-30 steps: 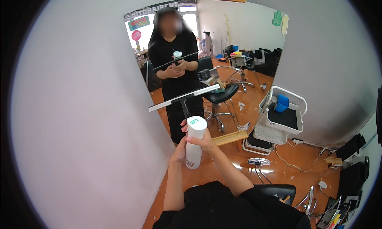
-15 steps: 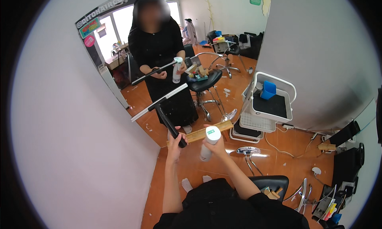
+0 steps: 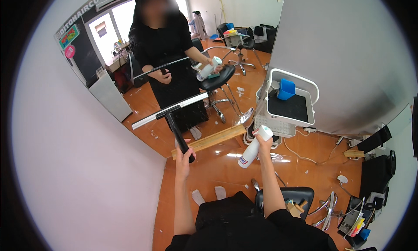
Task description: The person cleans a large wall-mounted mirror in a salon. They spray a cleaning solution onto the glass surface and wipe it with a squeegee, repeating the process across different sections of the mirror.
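My left hand (image 3: 186, 153) is closed around the black handle of a squeegee (image 3: 176, 130). Its long pale blade is raised in front of a wall mirror (image 3: 257, 9), tilted up toward the right; whether it touches the glass I cannot tell. In my right hand (image 3: 264, 147) is a white spray can (image 3: 249, 155), gripped near its capped top. The can leans, its cap up and to the right, its base toward the lower left. Both hands and both objects also appear in the mirror's reflection.
A wooden ledge (image 3: 213, 141) runs along the mirror's foot. At the right stands a white trolley (image 3: 291, 116) holding a blue cup (image 3: 286, 89). A black chair (image 3: 300, 194) with small items on it is by my right arm. White scraps and a cable lie on the floor.
My right hand has moved right, away from the left, and the spray can has gone from near upright to tilted. The squeegee has shifted slightly left. My view has turned a little.
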A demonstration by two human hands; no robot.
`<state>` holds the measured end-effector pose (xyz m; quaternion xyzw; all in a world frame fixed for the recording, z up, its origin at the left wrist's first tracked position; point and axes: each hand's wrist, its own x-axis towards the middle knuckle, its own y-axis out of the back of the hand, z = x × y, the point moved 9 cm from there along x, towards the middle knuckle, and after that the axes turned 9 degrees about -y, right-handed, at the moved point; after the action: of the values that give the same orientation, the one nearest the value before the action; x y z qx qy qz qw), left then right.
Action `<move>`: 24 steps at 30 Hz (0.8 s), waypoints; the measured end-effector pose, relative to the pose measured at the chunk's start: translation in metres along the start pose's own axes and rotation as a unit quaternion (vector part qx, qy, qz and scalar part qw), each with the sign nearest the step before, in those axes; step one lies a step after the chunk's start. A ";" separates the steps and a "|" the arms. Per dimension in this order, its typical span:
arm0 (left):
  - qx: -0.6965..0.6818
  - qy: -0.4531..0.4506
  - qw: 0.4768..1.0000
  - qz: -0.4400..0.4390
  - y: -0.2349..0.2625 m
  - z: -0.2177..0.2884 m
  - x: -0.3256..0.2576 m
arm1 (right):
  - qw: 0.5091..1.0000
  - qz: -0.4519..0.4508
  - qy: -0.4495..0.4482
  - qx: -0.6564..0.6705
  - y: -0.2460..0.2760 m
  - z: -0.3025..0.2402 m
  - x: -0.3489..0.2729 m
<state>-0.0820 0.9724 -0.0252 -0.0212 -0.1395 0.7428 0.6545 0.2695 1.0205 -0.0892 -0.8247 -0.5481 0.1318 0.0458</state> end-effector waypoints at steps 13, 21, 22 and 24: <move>0.033 0.059 0.998 0.000 -0.030 -0.048 -0.033 | 0.999 -0.022 -0.017 -0.025 0.035 0.070 -0.007; 0.041 0.054 0.998 0.019 -0.011 -0.062 -0.050 | 0.998 0.047 -0.031 -0.003 0.031 0.085 -0.019; 0.041 0.058 0.997 0.021 -0.009 -0.064 -0.052 | 0.999 0.040 0.001 -0.029 0.026 0.088 -0.025; 0.041 0.055 0.997 0.024 -0.008 -0.065 -0.053 | 0.980 0.019 0.106 -0.169 0.016 0.083 -0.036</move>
<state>-0.0525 0.9328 -0.0942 -0.0380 -0.0720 0.7614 0.6432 0.2480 0.9755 -0.1663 -0.8399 -0.5391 -0.0498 -0.0389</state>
